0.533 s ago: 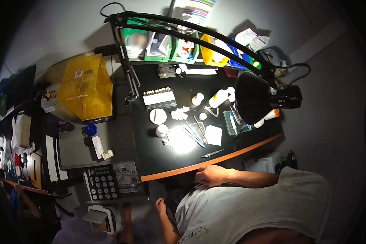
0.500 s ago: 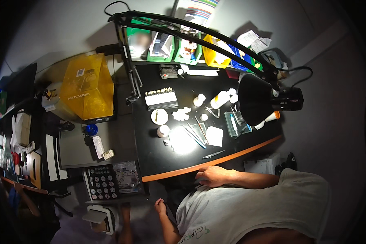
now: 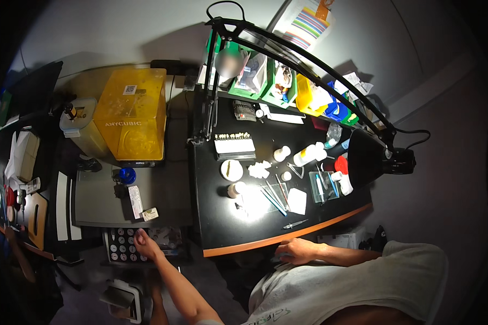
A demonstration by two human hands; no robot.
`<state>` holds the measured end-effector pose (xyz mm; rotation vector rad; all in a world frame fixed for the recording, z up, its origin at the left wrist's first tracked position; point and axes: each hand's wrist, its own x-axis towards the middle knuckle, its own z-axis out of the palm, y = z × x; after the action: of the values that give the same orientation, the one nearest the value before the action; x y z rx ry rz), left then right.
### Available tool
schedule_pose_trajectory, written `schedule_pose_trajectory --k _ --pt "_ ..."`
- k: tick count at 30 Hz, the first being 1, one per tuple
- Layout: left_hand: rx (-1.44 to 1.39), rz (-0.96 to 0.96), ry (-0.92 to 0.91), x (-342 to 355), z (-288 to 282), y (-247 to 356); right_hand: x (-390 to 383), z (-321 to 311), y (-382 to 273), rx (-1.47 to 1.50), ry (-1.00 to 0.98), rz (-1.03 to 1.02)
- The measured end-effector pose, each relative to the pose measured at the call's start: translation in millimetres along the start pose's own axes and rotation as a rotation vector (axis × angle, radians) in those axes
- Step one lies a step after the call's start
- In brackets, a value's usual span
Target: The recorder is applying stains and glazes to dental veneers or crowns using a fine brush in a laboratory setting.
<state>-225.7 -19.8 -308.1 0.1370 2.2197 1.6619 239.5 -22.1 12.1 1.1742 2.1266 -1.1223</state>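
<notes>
My left hand (image 3: 147,246) is raised over an open drawer (image 3: 124,246) of round, pale-topped pieces, just below the grey side table's front edge. Its fingers are curled in, and anything between them is too small to make out. My right hand (image 3: 299,251) rests low by the wooden front edge of the black desk, fingers loosely bent and apart, with nothing seen in it. Nearest to it on the desk lies a slim dark pen-like tool (image 3: 295,223). Behind that are a white paper square (image 3: 296,201) and thin brush-like sticks (image 3: 274,199).
A black desk lamp (image 3: 371,160) arches over the desk. White bottles (image 3: 308,155), a round white dish (image 3: 231,170) and a rack of small tips (image 3: 234,145) stand there. At the left are a yellow-covered machine (image 3: 133,116), a small box (image 3: 151,214) and a floor bin (image 3: 126,303).
My left hand has risen and moved left, from low beside my body to the open drawer. My right hand stays by the desk edge. The whole view has shifted toward the left.
</notes>
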Motion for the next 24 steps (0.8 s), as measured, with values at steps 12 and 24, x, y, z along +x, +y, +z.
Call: schedule_pose_trajectory --k 12,24 --pt "0.184 0.149 -0.183 65.8 42.7 10.1 -11.2 10.6 11.3 0.059 0.014 0.045" --pt "-0.013 0.185 0.002 25.2 30.8 9.2 -6.0 5.5 5.1 0.064 -0.005 0.072"
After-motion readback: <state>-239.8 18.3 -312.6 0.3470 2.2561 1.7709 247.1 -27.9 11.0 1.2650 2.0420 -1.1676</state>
